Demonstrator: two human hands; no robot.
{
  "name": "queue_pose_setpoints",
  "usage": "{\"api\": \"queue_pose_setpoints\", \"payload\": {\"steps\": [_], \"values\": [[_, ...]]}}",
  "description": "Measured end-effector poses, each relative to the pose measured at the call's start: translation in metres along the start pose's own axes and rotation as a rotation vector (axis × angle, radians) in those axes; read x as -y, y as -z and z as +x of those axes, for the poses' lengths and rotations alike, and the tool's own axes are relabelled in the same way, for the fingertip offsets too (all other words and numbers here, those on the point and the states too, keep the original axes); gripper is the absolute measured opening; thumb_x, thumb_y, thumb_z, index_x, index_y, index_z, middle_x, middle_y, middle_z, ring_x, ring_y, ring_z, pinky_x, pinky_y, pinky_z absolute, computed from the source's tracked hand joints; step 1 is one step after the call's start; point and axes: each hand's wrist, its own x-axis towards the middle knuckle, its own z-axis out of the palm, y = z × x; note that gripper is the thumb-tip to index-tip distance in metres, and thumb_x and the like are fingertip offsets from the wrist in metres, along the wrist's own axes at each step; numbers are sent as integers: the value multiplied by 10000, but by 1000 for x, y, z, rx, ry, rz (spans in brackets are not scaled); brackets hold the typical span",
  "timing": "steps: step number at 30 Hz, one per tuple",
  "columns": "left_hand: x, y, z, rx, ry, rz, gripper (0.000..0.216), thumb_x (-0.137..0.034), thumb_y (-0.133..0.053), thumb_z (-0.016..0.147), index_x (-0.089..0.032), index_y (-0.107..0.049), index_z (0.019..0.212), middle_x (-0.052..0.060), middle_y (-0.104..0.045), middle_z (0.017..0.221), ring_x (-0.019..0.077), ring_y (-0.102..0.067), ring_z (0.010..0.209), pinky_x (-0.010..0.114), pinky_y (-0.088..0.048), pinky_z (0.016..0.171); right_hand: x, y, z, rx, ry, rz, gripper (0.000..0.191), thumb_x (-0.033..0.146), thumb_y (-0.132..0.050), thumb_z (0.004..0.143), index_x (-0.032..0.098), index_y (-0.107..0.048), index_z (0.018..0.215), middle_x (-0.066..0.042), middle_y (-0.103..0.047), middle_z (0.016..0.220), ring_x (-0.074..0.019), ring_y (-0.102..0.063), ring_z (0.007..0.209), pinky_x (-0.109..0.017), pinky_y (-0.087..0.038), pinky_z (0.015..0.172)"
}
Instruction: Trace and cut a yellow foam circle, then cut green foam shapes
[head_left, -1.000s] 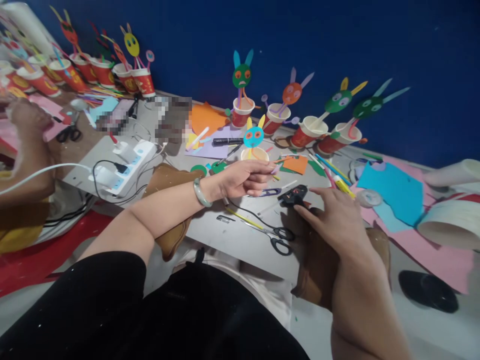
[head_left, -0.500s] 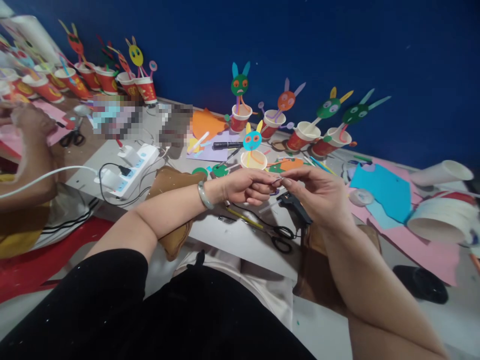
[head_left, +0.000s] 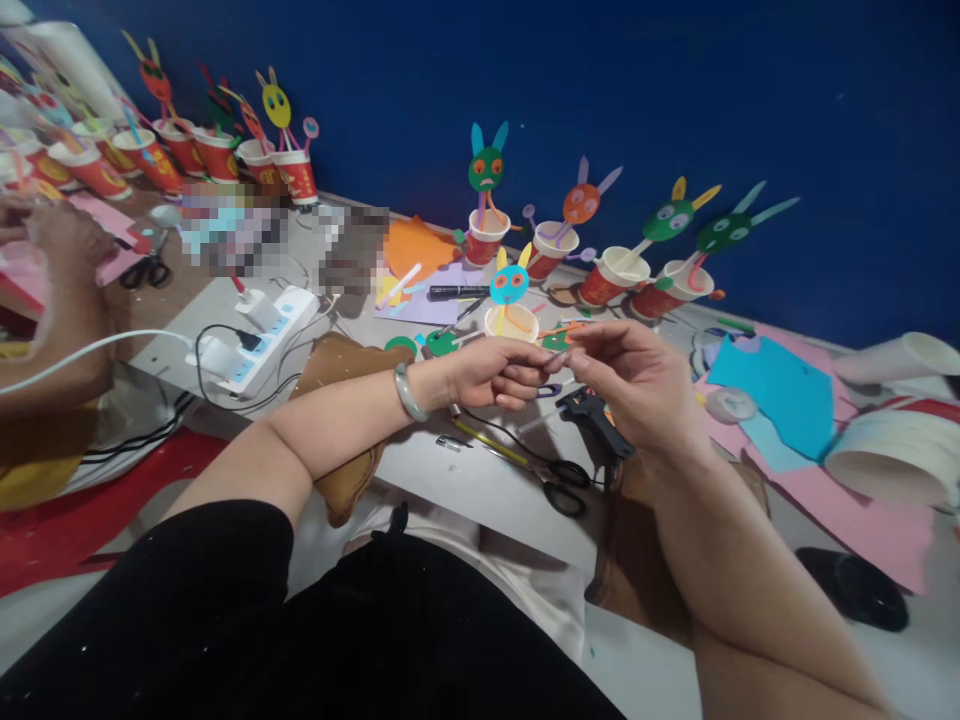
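Observation:
My left hand, with a bangle on its wrist, is closed in a pinch in front of me. Its fingertips almost meet those of my right hand, also pinched. Something thin and small shows between the fingertips, too small to name. Just behind the hands stands a paper cup with a blue rabbit face rising from it. Below my right hand lies a black glue gun, partly covered by the hand. Black-handled scissors and a yellow strip lie on the table nearer me.
Red paper cups with rabbit figures line the blue wall. A power strip with cables lies left, beside a brown cushion. At right are blue paper, a tape roll and stacked cups. Another person's arm is far left.
The view has shifted slightly, so the cups at the wall appear a little further right. Both hands stay pinched together; my right hand has tilted a little, and more of the glue gun shows.

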Motion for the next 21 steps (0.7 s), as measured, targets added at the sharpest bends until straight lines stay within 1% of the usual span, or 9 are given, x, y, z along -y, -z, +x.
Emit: {"api": "queue_pose_setpoints", "payload": {"steps": [2, 4, 6, 8, 13, 17, 19, 21], "values": [[0, -1, 0, -41, 28, 8, 315, -194, -466, 1018, -170, -534, 712, -114, -161, 518, 49, -99, 381, 131, -207, 339, 1, 1, 0, 0, 46, -46, 236, 437, -786, 837, 239, -748, 958, -44, -771, 838, -212, -740, 759, -361, -608, 712], [0, -2, 0, -77, 38, 13, 335, -180, -460, 1017, -177, -496, 683, -110, -172, 513, 46, -98, 382, 134, -206, 339, 4, 2, 0, 16, 93, -111, 171, 404, -765, 849, 243, -765, 904, -50, -773, 837, -215, -729, 761, -374, -609, 731], [0, -2, 1, -86, 34, 16, 352, -170, -448, 1023, -177, -485, 673, -109, -178, 510, 43, -102, 381, 134, -205, 341, 7, 4, -1, 35, 123, -177, 130, 371, -733, 873, 249, -769, 851, -53, -775, 825, -222, -725, 759, -384, -606, 734], [-1, -1, 1, -79, 26, 23, 361, -175, -441, 1036, -167, -511, 681, -110, -186, 507, 39, -108, 378, 133, -206, 343, 8, 7, -1, 31, 127, -229, 124, 347, -711, 886, 254, -765, 825, -54, -776, 813, -228, -726, 756, -389, -604, 734], [-2, -1, 1, -100, -8, 32, 362, -189, -456, 1053, -154, -550, 705, -116, -216, 494, 32, -130, 367, 136, -209, 346, 3, 9, -1, -11, 65, -266, 123, 357, -735, 858, 250, -738, 796, -44, -765, 777, -220, -715, 718, -366, -587, 693], [-4, -3, 1, -135, -30, 73, 362, -198, -457, 1056, -151, -568, 715, -120, -205, 485, 33, -138, 364, 138, -208, 348, -5, 9, 1, -16, 0, -202, 147, 372, -762, 831, 246, -718, 769, -29, -734, 739, -200, -682, 683, -350, -560, 662], [-4, -4, 0, -159, -47, 127, 372, -223, -458, 1062, -160, -560, 709, -120, -204, 484, 35, -143, 365, 143, -213, 350, -10, 9, 4, -60, -28, -147, 162, 376, -788, 804, 244, -708, 757, -21, -720, 725, -183, -648, 653, -334, -533, 629], [-4, -6, -1, -191, -73, 220, 385, -246, -466, 1068, -167, -553, 702, -120, -206, 485, 36, -152, 369, 153, -227, 358, -19, 9, 10, -139, -71, -75, 206, 401, -822, 768, 236, -699, 751, -11, -696, 696, -160, -600, 605, -312, -490, 579]]}}
